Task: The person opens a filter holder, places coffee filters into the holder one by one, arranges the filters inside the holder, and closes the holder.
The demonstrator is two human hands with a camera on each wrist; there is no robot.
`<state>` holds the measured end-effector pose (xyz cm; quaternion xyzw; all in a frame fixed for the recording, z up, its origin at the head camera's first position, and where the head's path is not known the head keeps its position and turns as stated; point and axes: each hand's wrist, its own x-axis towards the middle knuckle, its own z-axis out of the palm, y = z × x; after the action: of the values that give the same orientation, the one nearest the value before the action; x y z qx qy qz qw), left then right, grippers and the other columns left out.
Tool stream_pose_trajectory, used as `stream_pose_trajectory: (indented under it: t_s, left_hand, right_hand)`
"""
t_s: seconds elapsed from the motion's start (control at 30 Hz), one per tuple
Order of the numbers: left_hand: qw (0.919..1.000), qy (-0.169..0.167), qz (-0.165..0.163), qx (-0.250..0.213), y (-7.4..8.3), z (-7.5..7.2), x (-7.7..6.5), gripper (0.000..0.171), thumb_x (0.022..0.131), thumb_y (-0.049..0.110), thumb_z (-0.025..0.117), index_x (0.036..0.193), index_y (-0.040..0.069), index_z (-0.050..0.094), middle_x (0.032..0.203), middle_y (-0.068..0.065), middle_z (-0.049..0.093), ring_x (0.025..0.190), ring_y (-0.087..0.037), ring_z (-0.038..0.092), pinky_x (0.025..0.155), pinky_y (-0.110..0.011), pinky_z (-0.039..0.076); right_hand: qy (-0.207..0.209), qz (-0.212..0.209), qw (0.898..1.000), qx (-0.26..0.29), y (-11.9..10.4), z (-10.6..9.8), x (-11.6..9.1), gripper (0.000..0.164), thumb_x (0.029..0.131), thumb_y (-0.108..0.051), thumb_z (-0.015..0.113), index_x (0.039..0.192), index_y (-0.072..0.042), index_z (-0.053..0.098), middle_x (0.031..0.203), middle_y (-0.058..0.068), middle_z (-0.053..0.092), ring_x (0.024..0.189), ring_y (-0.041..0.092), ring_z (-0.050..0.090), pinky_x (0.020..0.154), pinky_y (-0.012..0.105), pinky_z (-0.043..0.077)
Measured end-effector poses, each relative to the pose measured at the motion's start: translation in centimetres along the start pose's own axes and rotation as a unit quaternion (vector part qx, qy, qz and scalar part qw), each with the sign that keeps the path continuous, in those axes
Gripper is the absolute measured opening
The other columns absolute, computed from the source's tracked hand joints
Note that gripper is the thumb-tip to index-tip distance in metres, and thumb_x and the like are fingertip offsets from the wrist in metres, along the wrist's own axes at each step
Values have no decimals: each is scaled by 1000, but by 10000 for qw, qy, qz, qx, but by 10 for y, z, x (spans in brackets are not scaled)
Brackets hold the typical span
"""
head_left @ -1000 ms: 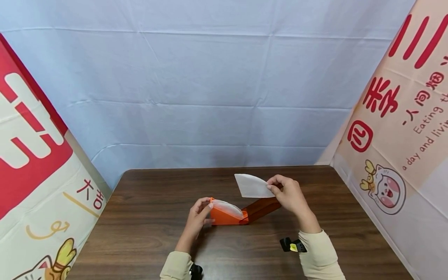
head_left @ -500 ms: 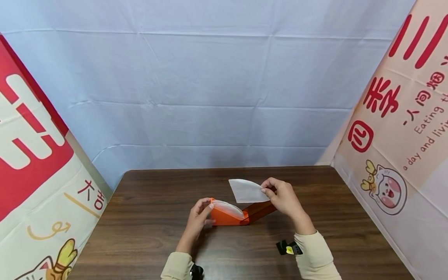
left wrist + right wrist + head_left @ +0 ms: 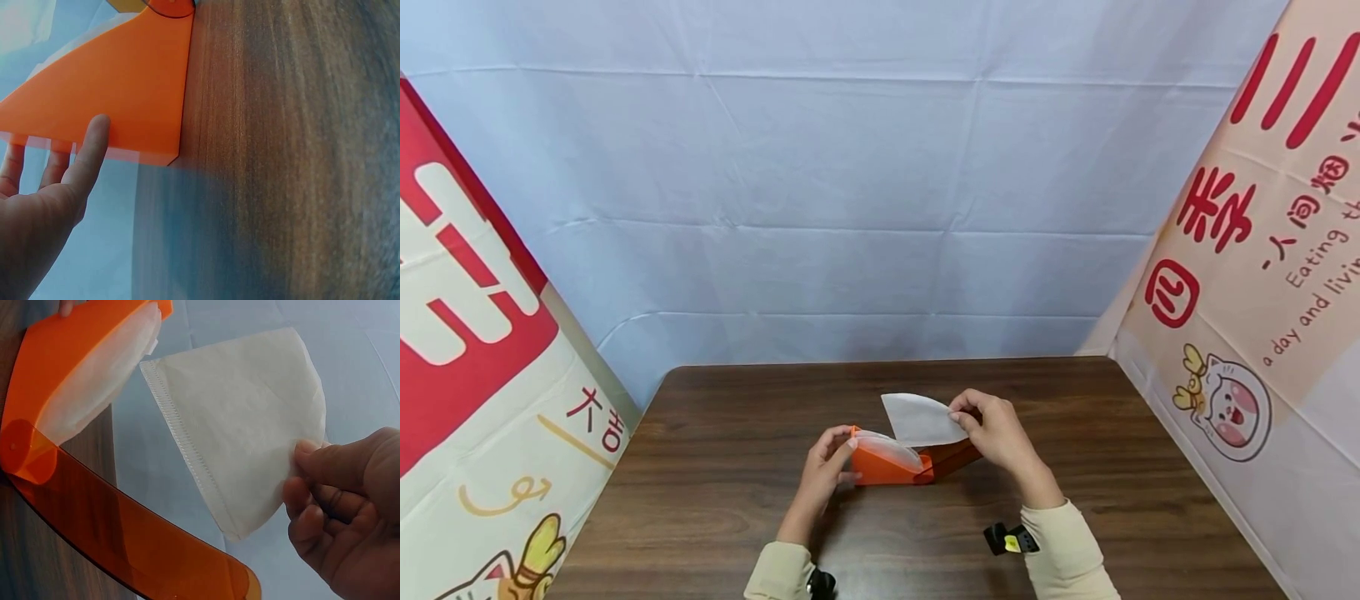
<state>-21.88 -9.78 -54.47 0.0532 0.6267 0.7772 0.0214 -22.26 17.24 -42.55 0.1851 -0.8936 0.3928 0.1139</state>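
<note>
An orange coffee filter holder (image 3: 880,465) stands on the table with several white paper filters (image 3: 100,378) inside. My left hand (image 3: 826,467) grips its left end; in the left wrist view the thumb (image 3: 92,153) lies on the broad side and other fingers are at the end. The holder's see-through amber lid (image 3: 125,525) is swung open to the right. My right hand (image 3: 996,427) pinches one white coffee filter (image 3: 921,421) by its curved edge, between thumb and fingers. That filter hangs above the lid and just right of the holder, with its crimped seam showing in the right wrist view.
Under everything is a dark wood-grain table (image 3: 715,467). A pale blue cloth (image 3: 820,192) hangs behind its far edge. Printed cloths stand at the left (image 3: 467,350) and right (image 3: 1247,275) sides.
My right hand has carried the filter leftward and down, closer to the holder. The left hand and the holder have stayed in place.
</note>
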Motion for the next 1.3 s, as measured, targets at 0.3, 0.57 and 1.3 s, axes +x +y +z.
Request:
stream_pose_trajectory:
  t_s: [0.3, 0.57, 1.3]
  left_hand:
    - [9999, 2, -150, -73, 0, 0, 0, 35, 95, 17, 56, 124, -2, 48, 112, -13, 54, 94, -24, 56, 74, -59, 48]
    - [9999, 10, -136, 31, 1, 2, -2, 35, 95, 20, 56, 123, 0, 49, 114, -14, 53, 100, -24, 54, 73, -56, 51]
    - [10000, 16, -41, 14, 1, 2, 0, 33, 96, 20, 55, 120, -1, 49, 116, -14, 54, 100, -23, 55, 69, -54, 52]
  right_hand:
    - [0, 74, 10000, 62, 1, 11, -5, 4, 85, -7, 68, 84, -8, 64, 75, -5, 59, 64, 13, 49, 57, 27, 45]
    - [105, 59, 9999, 31, 3, 23, -8, 13, 82, -1, 69, 82, -13, 64, 75, -7, 59, 64, 11, 51, 57, 27, 45]
    - [1096, -162, 9934, -312, 9, 57, -13, 11, 74, -2, 76, 74, -9, 68, 75, -1, 58, 62, 11, 52, 52, 24, 46]
